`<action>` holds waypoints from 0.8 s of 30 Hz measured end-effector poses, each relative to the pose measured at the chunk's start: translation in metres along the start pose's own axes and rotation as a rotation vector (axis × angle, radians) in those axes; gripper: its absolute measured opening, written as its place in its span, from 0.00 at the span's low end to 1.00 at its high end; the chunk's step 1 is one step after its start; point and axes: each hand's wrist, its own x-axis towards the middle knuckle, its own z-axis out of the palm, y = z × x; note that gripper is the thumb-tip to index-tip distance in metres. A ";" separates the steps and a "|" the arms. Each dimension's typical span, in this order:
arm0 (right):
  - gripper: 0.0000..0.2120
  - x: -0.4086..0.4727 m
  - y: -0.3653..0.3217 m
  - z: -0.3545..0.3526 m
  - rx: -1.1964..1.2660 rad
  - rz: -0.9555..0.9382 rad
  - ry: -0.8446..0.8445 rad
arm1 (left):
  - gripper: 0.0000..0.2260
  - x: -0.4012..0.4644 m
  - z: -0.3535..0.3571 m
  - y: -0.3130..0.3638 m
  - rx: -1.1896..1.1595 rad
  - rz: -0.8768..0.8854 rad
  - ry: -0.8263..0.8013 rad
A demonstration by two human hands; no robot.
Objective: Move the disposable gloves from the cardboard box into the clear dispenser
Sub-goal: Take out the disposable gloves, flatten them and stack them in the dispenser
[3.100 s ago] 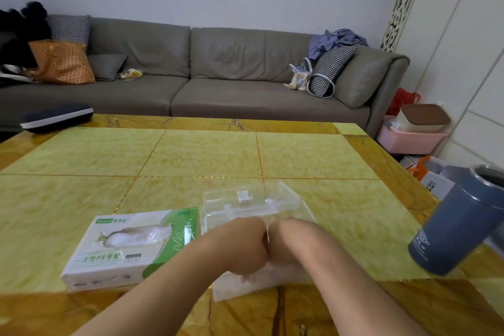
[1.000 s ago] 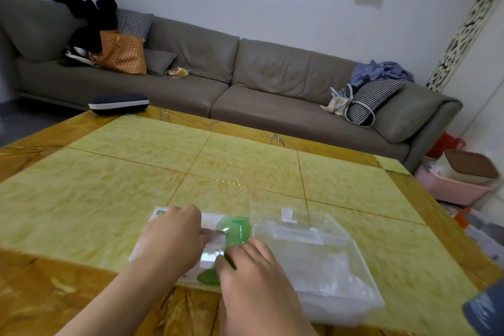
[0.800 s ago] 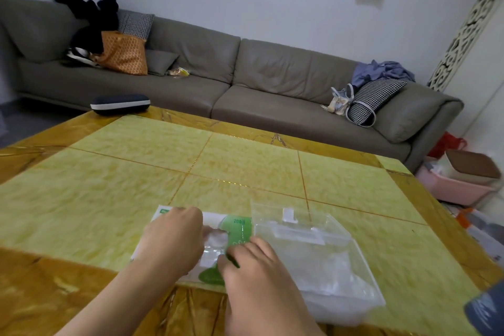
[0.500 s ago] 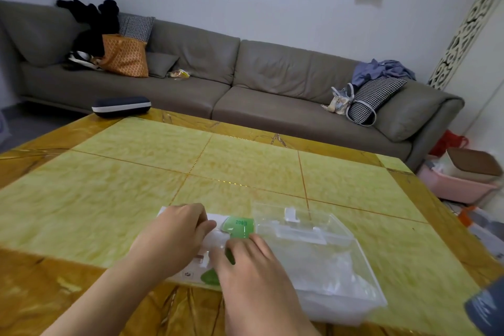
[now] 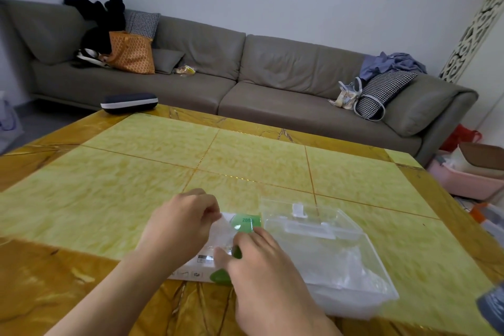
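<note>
The cardboard box (image 5: 210, 262) lies flat on the yellow-tiled surface (image 5: 141, 188), white with green printing; the only writing that can be made out is "200" on its green corner patch (image 5: 246, 222), while the small marks along its near side are too small to read. Both hands are on top of it. The left hand (image 5: 181, 226) has its fingers curled, thumb and fingertips pinching a thin translucent disposable glove (image 5: 225, 232) that rises out of the box top. The right hand (image 5: 261, 267) lies across the near green end of the box, its fingers bent and its thumb and forefinger narrowed onto the lower edge of the same filmy sheet, so each grip is closed on the glove.

The clear dispenser (image 5: 362, 292) stands just right of the box, touching or very nearly touching it, its see-through lid (image 5: 302, 215) tipped back and a small clear catch on that lid. Crumpled clear gloves (image 5: 341, 267) already lie inside its tray.

A dark zipped case (image 5: 129, 102) rests at the far left corner of the surface, and part of a grey-blue cylinder (image 5: 492, 308) shows at the lower right edge. Beyond is a grey sofa (image 5: 245, 68) with an orange patterned bag (image 5: 131, 53) and a houndstooth cushion (image 5: 381, 93).
</note>
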 end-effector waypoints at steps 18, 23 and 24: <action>0.31 -0.004 -0.005 0.000 -0.017 0.020 -0.030 | 0.05 -0.002 -0.016 0.006 -0.111 -0.119 -0.088; 0.34 -0.005 -0.005 -0.002 -0.024 0.013 -0.015 | 0.07 -0.001 -0.019 0.013 -0.345 -0.211 -0.042; 0.34 -0.005 -0.005 -0.002 -0.024 0.014 -0.016 | 0.08 -0.001 -0.021 0.015 -0.398 -0.238 -0.041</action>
